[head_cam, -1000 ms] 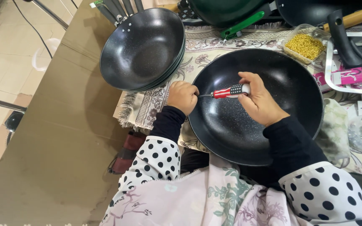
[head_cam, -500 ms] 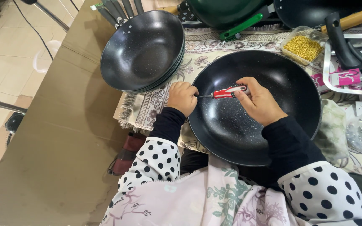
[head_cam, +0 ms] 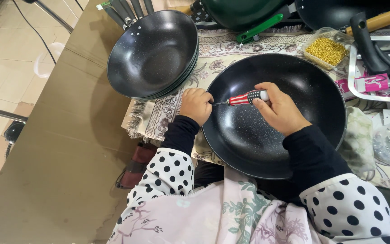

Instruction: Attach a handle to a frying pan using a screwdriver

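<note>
pan: we had a big round black pan [head_cam: 294, 90] in front of us, speckled non-stick inside, resting on a patterned cloth [head_cam: 222, 49] with a fringed edge
left hand: our left hand [head_cam: 196, 105] was clenched at the pan's left rim, gripping it; what sat under the fingers we couldn't tell
right hand: our right hand [head_cam: 280, 110] was wrapped round a screwdriver [head_cam: 244, 98], handle striped red and white with a grey end, thin metal shaft pointing left toward the rim by our left hand
stack: nested black pans [head_cam: 152, 54] just left of ours, same speckled coating, riveted handles at the far edge
tray: clear plastic tub of small yellow bits [head_cam: 327, 49] beyond the pan
surface: smooth brown tabletop [head_cam: 64, 149] under the cloth
sleeves: black cuffs, white fabric with black dots
</note>
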